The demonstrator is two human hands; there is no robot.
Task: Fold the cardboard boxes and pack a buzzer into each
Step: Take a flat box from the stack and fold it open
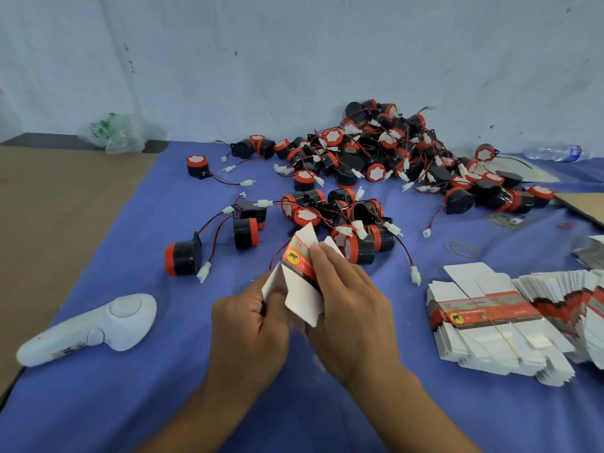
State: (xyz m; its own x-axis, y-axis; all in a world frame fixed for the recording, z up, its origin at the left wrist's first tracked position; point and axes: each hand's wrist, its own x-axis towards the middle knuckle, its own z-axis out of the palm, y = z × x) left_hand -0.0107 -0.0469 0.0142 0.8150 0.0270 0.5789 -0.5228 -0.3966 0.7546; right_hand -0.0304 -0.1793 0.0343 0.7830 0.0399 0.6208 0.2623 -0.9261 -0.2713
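Centre of the blue-covered counter: the left hand and right hand both grip a part-folded white cardboard box with a red band and a yellow disc showing a black animal. Its lettering is blurred. Round black-and-red wired buzzers lie heaped at one o'clock, and flat white boxes are stacked at three.

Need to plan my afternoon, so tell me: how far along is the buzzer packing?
Done: no packed box shows anywhere in view. In hand: the left hand and right hand hold one cardboard box, its flaps not yet closed. Left: a big pile of loose buzzers on the blue cloth and a banded stack of flat boxes at the right. It looks barely started.
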